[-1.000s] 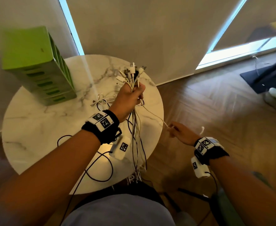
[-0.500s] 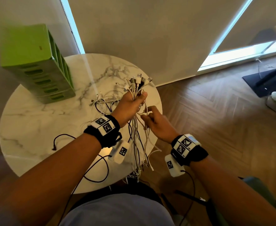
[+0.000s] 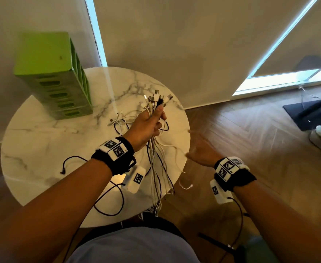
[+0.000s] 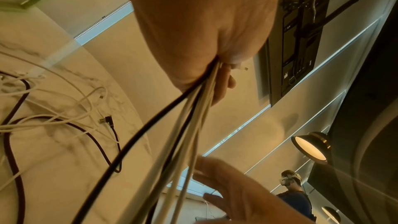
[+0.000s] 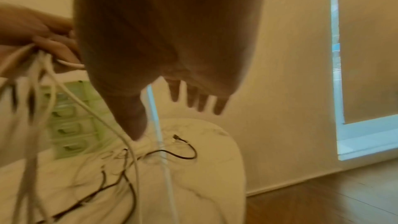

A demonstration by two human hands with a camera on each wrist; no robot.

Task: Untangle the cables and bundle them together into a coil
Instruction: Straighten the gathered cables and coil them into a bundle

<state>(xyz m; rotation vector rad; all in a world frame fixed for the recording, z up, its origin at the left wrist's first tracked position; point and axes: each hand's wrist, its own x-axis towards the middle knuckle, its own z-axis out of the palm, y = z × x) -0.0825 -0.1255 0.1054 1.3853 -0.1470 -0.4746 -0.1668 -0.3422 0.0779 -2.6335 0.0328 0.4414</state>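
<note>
While my left hand [image 3: 146,128] keeps its fist curled round the bundle of cables [image 3: 156,168] just under the plugs [image 3: 156,98], I hold my right hand [image 3: 201,150] beside it with fingers straight and spread, gripping nothing. The bundle hangs from the fist with its long axis near vertical, plugs fanned above and loose tails dropping past the near edge of the marble table [image 3: 42,149]. From my right fingers [image 5: 194,99] the strands lie to the left, close by but apart; the left wrist view shows those fingers reaching in just beside the white and dark leads. That gap is what the next move turns on, I judge: the right hand is the free one and the nearer to the hanging length, so it should close on the strands below the fist and start the loop.

More cables lie loose on the table [image 3: 123,122], white ones tangled with a dark one, not yet gathered. A green box [image 3: 49,73] stands at the far left, well clear. The black wrist lead [image 3: 110,202] loops beneath my left forearm and could snag the tails.
</note>
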